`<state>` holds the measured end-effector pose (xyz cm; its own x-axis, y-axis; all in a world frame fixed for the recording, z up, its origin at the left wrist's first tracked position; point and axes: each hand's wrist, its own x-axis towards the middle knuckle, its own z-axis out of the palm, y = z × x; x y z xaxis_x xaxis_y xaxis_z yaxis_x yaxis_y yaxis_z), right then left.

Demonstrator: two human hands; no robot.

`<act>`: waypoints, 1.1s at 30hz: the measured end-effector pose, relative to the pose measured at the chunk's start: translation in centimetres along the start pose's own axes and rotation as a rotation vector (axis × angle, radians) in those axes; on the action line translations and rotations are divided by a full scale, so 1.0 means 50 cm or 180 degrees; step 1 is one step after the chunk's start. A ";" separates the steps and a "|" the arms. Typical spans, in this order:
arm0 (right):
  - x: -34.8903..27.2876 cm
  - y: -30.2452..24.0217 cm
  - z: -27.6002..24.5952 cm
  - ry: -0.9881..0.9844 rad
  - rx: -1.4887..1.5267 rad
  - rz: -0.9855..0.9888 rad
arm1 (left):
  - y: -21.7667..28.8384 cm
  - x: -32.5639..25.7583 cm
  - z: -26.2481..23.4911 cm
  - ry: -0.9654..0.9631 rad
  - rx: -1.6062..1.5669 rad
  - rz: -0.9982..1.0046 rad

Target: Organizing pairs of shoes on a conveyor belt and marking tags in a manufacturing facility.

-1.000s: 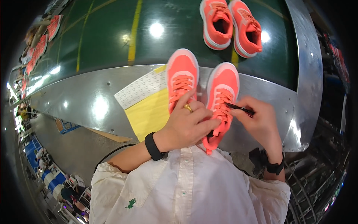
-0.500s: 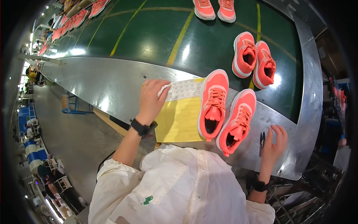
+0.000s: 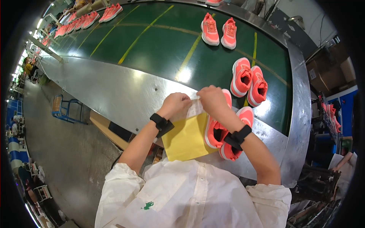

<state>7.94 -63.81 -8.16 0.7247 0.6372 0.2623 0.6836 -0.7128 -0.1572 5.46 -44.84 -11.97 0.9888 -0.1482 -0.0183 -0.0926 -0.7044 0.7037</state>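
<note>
My left hand [image 3: 176,105] is closed at the left end of a white printed label sheet [image 3: 195,108], fingers curled in on it. Beside it, at the sheet's far edge, my right hand [image 3: 213,99] has its fingertips pinched together; whatever is in them is too small to make out. Under the label sheet lies a yellow sheet [image 3: 188,138] on the metal ledge. Two coral sneakers stand just right of it: the left sneaker [image 3: 211,131] is partly hidden by my right hand and forearm, the right sneaker [image 3: 245,114] by my wrist.
Beyond the metal ledge [image 3: 114,78] runs a green conveyor belt [image 3: 152,49] with yellow lines. A nearer coral pair [image 3: 249,81] and a farther pair [image 3: 218,32] stand on it; several more shoes line the far left. A blue-framed stool [image 3: 68,108] stands on the floor at left.
My right hand has come from beside the black pens across the sneakers to the label sheet. My left hand stays at the sheet, now closer to the right hand. The view has shifted.
</note>
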 end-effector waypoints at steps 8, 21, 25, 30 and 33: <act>0.013 -0.001 0.061 -0.0222 -0.0293 -0.0502 | -0.040 0.010 0.020 -0.0361 -0.1060 -0.0980; -0.031 0.036 -0.005 0.0506 0.1424 0.0508 | -0.014 0.004 0.036 -0.0287 -0.0683 -0.0954; -0.130 0.057 -0.154 0.0596 0.4073 0.2169 | 0.005 -0.015 0.066 0.0631 0.0618 0.0179; -0.298 0.030 -0.203 0.0757 0.4363 0.2829 | 0.192 -0.051 0.072 0.0258 -0.0473 0.2249; -0.348 -0.022 -0.177 0.0729 0.4421 0.2968 | 0.226 -0.052 0.127 -0.0020 -0.0009 0.2483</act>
<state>-6.20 -76.71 -4.15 0.9553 0.0365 -0.2934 -0.2952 0.0630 -0.9534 1.11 -56.79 -8.48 0.6373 -0.6040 0.4786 -0.7606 -0.3932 0.5166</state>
